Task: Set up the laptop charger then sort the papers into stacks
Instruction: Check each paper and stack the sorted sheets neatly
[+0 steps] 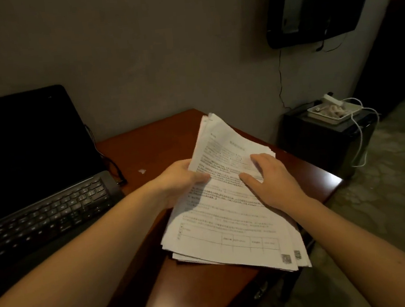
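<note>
A thick stack of printed white papers (pixel 228 220) lies tilted over the right part of the reddish-brown desk (pixel 150 143). My left hand (pixel 179 180) grips the stack's left edge, thumb on top and fingers underneath. My right hand (pixel 272 181) rests flat on the top sheet with fingers spread. A black laptop (pixel 31 171) stands open at the left, its screen dark. A black cable (pixel 112 162) runs behind its right side to a plug near the hinge.
A small white paper scrap (pixel 142 171) lies on the desk near the laptop. To the right, a low black cabinet (pixel 325 140) holds a white power strip with white cords (pixel 331 109). A dark wall-mounted screen (pixel 310 4) hangs above. Patterned floor spreads at the right.
</note>
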